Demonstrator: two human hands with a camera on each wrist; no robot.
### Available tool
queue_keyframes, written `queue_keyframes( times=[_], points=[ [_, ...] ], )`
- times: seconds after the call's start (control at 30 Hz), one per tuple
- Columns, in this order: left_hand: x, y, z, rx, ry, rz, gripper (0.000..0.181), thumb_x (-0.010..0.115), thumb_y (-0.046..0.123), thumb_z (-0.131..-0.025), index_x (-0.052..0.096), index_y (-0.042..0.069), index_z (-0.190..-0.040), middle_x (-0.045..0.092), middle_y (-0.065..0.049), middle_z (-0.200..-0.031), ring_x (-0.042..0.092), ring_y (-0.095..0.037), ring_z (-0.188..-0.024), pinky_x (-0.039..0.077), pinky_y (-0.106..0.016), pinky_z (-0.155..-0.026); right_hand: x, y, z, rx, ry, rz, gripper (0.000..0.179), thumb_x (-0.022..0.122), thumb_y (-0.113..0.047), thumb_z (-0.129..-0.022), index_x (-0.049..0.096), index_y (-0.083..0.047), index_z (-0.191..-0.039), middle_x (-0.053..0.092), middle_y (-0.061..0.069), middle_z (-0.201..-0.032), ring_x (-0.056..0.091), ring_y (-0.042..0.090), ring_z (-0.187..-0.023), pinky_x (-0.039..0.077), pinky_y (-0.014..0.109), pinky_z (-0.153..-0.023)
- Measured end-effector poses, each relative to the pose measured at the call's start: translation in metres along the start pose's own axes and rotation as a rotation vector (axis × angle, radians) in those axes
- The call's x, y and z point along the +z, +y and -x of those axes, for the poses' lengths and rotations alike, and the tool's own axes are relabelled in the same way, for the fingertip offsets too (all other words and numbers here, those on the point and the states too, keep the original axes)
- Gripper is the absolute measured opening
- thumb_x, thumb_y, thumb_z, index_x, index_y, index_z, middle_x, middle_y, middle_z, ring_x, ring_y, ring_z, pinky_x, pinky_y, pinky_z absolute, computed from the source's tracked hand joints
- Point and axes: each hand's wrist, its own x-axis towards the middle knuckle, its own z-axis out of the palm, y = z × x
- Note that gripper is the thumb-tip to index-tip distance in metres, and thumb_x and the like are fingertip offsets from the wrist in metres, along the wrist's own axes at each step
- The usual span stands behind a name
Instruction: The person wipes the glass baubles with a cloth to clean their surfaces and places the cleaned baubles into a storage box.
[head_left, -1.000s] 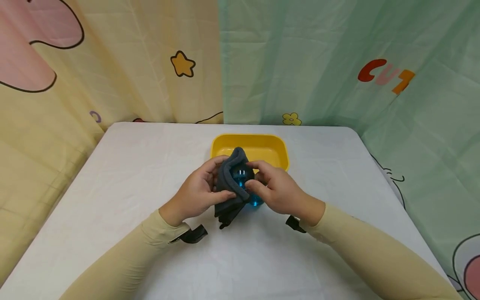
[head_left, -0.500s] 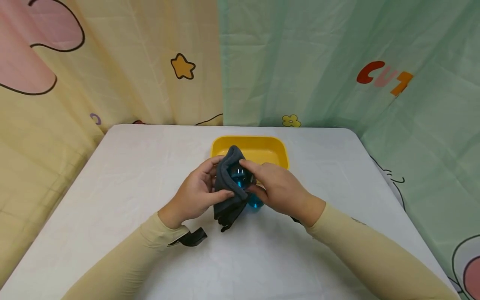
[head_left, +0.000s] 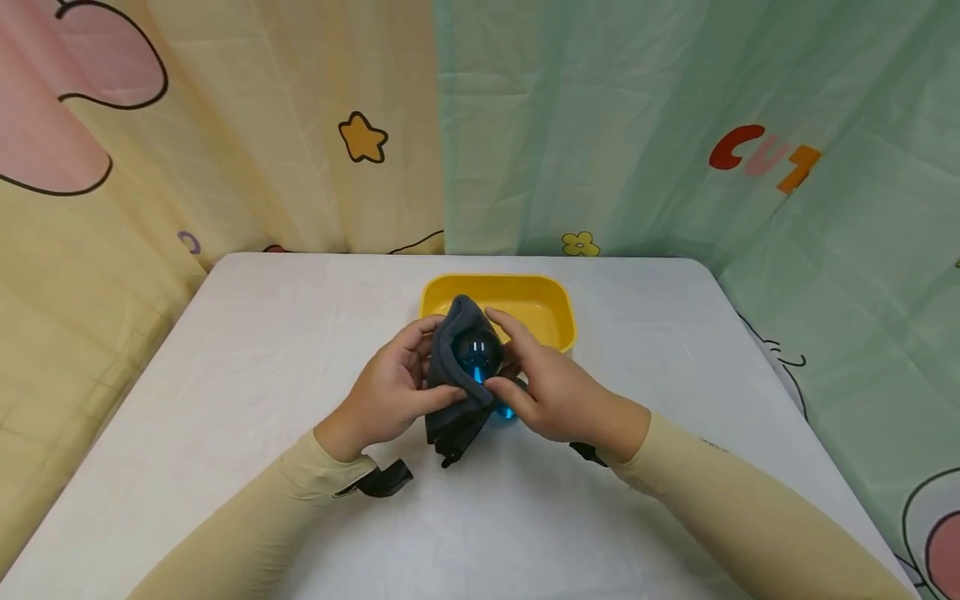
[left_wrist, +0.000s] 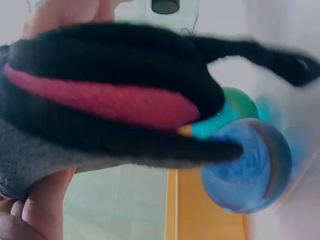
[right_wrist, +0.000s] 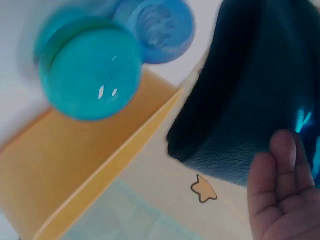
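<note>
My left hand (head_left: 384,387) grips a dark grey fabric pouch (head_left: 446,365) between thumb and fingers. A pink lining (left_wrist: 115,100) shows through a slit in the left wrist view. In the pouch's mouth sits a glossy dark blue see-through ball (head_left: 477,354). My right hand (head_left: 562,387) is spread beside this ball, thumb tip at its lower edge and index finger raised off its top. Below the right hand, a clear blue ball (left_wrist: 245,167) rests on the table, partly hidden in the head view. A teal ball (right_wrist: 90,72) lies close to it.
A shallow yellow tray (head_left: 558,317) stands just behind the hands on the white-covered table (head_left: 300,312). A dark strap tail (left_wrist: 280,62) hangs from the pouch. Printed curtains (head_left: 517,125) enclose the table's back and sides.
My right fingers pressed over the ball half a second ago; now they have spread and drawn back, uncovering more of it. The left hand and pouch have barely shifted.
</note>
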Motion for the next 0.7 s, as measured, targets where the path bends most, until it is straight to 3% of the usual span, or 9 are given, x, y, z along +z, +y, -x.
queue_keyframes(
  times=[0.07,0.2,0.27,0.37,0.5,0.57,0.63,0.7],
  points=[
    [-0.001,0.0003,0.0008,0.01,0.002,0.02,0.075,0.077,-0.011,-0.089,0.039,-0.002,-0.153,0.062,-0.028,-0.139,0.07,-0.014,-0.108,0.062,-0.027,-0.096,-0.0011,-0.0017,-0.0002,-0.032,0.003,0.101,0.076,0.07,-0.014,-0.102,0.023,-0.007,-0.162,0.07,0.012,-0.127,0.072,0.019,-0.101,0.064,0.037,-0.089],
    [-0.0017,0.0023,0.001,0.014,-0.004,0.025,0.075,0.077,-0.009,-0.09,0.038,-0.002,-0.153,0.061,-0.028,-0.14,0.07,-0.013,-0.111,0.061,-0.028,-0.098,-0.0039,-0.0018,-0.0001,-0.112,0.065,0.351,0.07,0.077,-0.015,-0.097,0.039,-0.007,-0.155,0.074,0.009,-0.112,0.07,0.02,-0.092,0.064,0.036,-0.085],
    [-0.0014,0.0035,0.0011,0.012,-0.011,0.016,0.074,0.077,-0.009,-0.09,0.038,-0.002,-0.153,0.061,-0.028,-0.141,0.07,-0.013,-0.112,0.061,-0.028,-0.098,-0.0048,-0.001,0.0001,-0.14,0.102,0.414,0.069,0.079,-0.019,-0.095,0.045,-0.006,-0.153,0.074,0.007,-0.103,0.068,0.02,-0.087,0.063,0.035,-0.082],
    [-0.001,0.0054,0.0011,0.006,-0.009,-0.019,0.074,0.077,-0.009,-0.09,0.039,-0.001,-0.153,0.062,-0.027,-0.14,0.07,-0.013,-0.111,0.061,-0.028,-0.096,-0.0047,-0.0002,0.0002,-0.109,0.086,0.303,0.069,0.078,-0.021,-0.096,0.044,-0.002,-0.153,0.075,0.007,-0.106,0.07,0.017,-0.087,0.063,0.032,-0.079],
    [0.0004,0.0068,0.0011,-0.01,-0.008,-0.062,0.074,0.079,-0.008,-0.089,0.042,0.001,-0.152,0.064,-0.024,-0.137,0.07,-0.015,-0.108,0.062,-0.026,-0.093,-0.0024,0.0009,0.0006,0.047,0.01,-0.045,0.049,0.066,-0.022,-0.105,0.05,-0.001,-0.147,0.077,0.006,-0.109,0.071,0.014,-0.088,0.064,0.029,-0.08],
    [0.0014,0.0064,0.0011,-0.013,-0.005,-0.064,0.074,0.079,-0.008,-0.089,0.043,0.002,-0.152,0.064,-0.023,-0.136,0.07,-0.016,-0.106,0.063,-0.026,-0.092,0.0,0.001,0.0008,0.102,0.005,-0.154,0.043,0.06,-0.024,-0.109,0.052,-0.003,-0.145,0.077,0.006,-0.108,0.07,0.013,-0.089,0.063,0.028,-0.083],
    [0.0022,0.0053,0.001,-0.006,0.0,-0.047,0.074,0.079,-0.008,-0.089,0.042,0.002,-0.152,0.064,-0.023,-0.136,0.07,-0.017,-0.107,0.063,-0.027,-0.092,0.002,-0.0002,0.0014,0.093,0.024,-0.172,0.048,0.058,-0.024,-0.11,0.046,-0.003,-0.151,0.077,0.007,-0.11,0.07,0.013,-0.092,0.063,0.029,-0.086],
    [0.0019,0.0046,0.0008,0.006,0.008,-0.026,0.075,0.078,-0.01,-0.088,0.04,0.0,-0.152,0.064,-0.025,-0.136,0.07,-0.016,-0.106,0.063,-0.027,-0.093,0.0027,-0.0022,0.0015,0.045,0.048,-0.123,0.06,0.061,-0.021,-0.108,0.034,-0.003,-0.158,0.075,0.008,-0.108,0.069,0.013,-0.092,0.063,0.03,-0.086]
  ],
)
